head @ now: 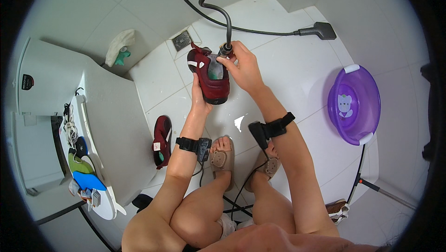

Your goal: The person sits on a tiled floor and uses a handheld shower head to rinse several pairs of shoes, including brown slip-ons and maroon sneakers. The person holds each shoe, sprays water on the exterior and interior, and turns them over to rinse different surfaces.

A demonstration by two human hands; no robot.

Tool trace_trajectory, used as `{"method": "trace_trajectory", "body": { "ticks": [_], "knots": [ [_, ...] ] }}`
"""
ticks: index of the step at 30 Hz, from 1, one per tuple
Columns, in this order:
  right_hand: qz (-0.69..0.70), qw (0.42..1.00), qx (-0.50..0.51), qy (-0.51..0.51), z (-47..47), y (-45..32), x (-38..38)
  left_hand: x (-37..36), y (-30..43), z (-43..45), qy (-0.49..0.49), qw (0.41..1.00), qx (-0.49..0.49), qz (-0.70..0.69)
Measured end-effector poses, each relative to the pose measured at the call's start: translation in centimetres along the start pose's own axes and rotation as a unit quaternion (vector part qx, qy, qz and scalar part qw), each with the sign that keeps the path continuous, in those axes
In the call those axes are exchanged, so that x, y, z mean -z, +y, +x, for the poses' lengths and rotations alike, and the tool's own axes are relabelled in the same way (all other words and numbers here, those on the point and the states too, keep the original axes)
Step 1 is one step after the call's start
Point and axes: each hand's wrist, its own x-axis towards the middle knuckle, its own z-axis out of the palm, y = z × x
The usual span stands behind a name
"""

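My left hand [199, 97] holds a dark red shoe [213, 90] by its side, its opening turned up towards me. In my right hand [243, 65] is the end fitting of a black coiled hose [225, 49], held at the shoe's opening with the fingers closed round it. The grey and green inside of the shoe shows; the very tip of the fitting is hard to make out. A second dark red shoe [162, 140] lies on its side on the white tiled floor, left of my forearm.
A purple basin [374, 107] stands at the right. A black flat-headed tool [324, 31] on a cable lies behind. A floor drain [182, 40] is at the back. On the left, a white board [104, 206] holds insoles and laces. Brown-white shoes [338, 210] lie lower right; the floor is wet.
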Motion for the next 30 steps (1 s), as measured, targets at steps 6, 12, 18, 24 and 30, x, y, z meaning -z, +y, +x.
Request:
{"method": "trace_trajectory", "body": {
  "ticks": [6,12,18,24,30],
  "knots": [
    [0.036,0.998,-0.042,0.022,0.3,0.0,-1.0,-0.7,0.2,-1.2,-0.055,0.995,0.062,-0.061],
    [0.124,0.989,-0.072,0.021,0.2,0.4,-2.1,-0.8,0.7,-1.2,-0.117,0.980,0.099,-0.123],
    [0.213,0.974,-0.077,-0.002,0.3,0.0,-2.8,-0.9,0.6,-1.2,-0.127,0.963,0.132,-0.198],
    [0.126,0.983,-0.102,-0.089,0.3,-2.5,-0.1,0.0,0.2,-0.6,-0.110,0.990,0.031,-0.078],
    [0.075,0.985,-0.110,-0.112,0.4,-2.9,1.1,1.7,0.4,0.8,-0.033,0.995,-0.074,0.061]
  ]
}}
